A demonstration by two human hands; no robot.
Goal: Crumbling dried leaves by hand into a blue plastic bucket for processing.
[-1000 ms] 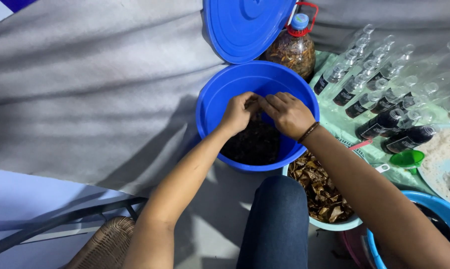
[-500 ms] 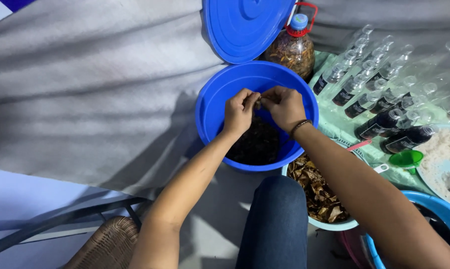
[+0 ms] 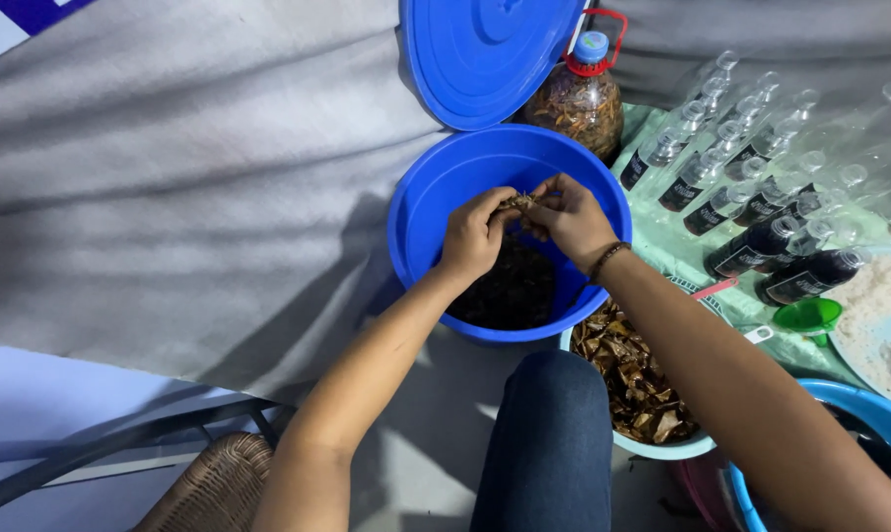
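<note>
Both hands meet above the blue bucket (image 3: 436, 212) at frame centre. Left hand (image 3: 473, 236) and right hand (image 3: 570, 219) are pinched together on a small clump of dried brown bits (image 3: 520, 202). Bowl of dried leaves (image 3: 633, 379) lies lower right; bottles (image 3: 761, 197) upper right.

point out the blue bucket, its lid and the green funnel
blue bucket (image 3: 421, 212), head view, left inner wall
lid (image 3: 485, 54), head view, middle of the ridged face
green funnel (image 3: 808, 315), head view, its bowl
</note>
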